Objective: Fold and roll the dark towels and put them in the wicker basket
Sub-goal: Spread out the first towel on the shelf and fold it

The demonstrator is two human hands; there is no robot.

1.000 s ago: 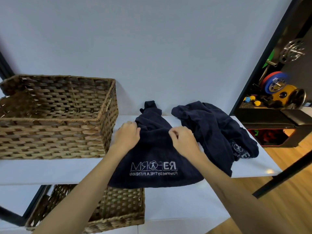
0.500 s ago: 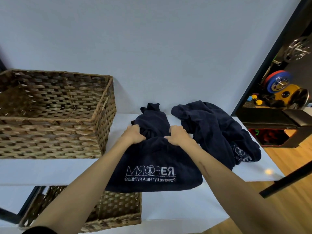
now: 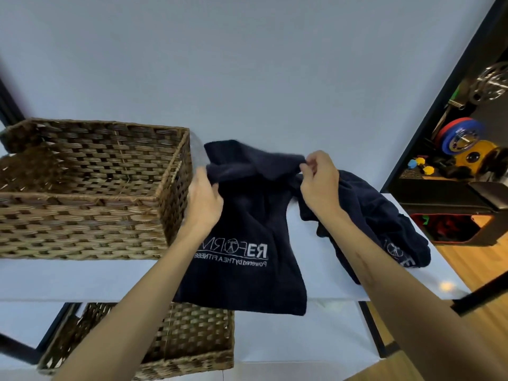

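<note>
Navy terry cloth was up off the shelf, and both hands had it: the left hand (image 3: 204, 200) gripped the towel (image 3: 247, 224) at its top left corner, fingers curled into the fabric, while the right hand (image 3: 319, 182) pinched the top right corner between thumb & forefinger, other fingers loosely bent. Between the two hands the top edge sagged and bunched, not yet taut. Below the fingers the towel hung down w/ its white logo showing back to front, bottom hem draped over the front edge of the white shelf (image 3: 82, 279). Just left of the left-hand knuckles stood the wicker basket (image 3: 90, 193), nothing visible inside it; right of & behind the right-hand fingers lay a second dark towel (image 3: 379, 215), still in a crumpled heap. My read: this was the spread-out before the first fold. To do it well, the hands probably needed to draw apart till the top edge ran straight, keep both corners level, then lay the cloth flat w/ corners matched. Pinch at the right looked light, so a slip there was the risk. Likely worth keeping the hanging hem clear of the heap on the right, so the 2 cloths didn't tangle.
</note>
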